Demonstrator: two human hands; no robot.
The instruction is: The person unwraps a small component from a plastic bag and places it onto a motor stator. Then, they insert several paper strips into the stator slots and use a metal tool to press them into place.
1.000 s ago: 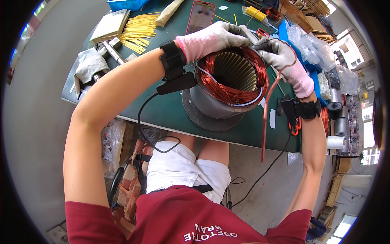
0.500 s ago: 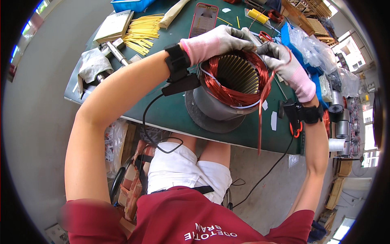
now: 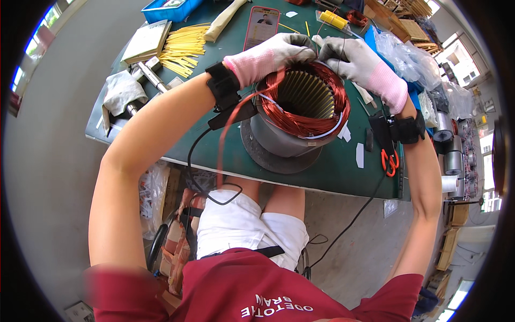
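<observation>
a wound stator (image 3: 276,130) is standing at the upper centre of the frame, resting on a dark round base (image 3: 268,162) on the green desk (image 3: 346,177). its long axis is running from the base up through the bore, leaning in the frame from lower left toward upper right. its open end is facing up toward the camera, and yellowish slats (image 3: 320,104) are lining the bore along that same axis. red copper winding (image 3: 340,102) is ringing the mouth, with a pale cord (image 3: 332,129) lying over the near side.

both gloved hands are meeting at the far rim. the left hand (image 3: 292,49) and the right hand (image 3: 346,56) are bending their fingers narrow and pinching thin wire; which strand each is gripping is too small to tell. a red strand (image 3: 223,140) is curving from beside the left hand down past the left forearm, its lower end hanging over the desk's near edge.

a phone (image 3: 262,27) and yellow strips (image 3: 183,48) are lying at upper left; orange-handled scissors (image 3: 390,162) are lying right of centre, below the right wrist.
</observation>
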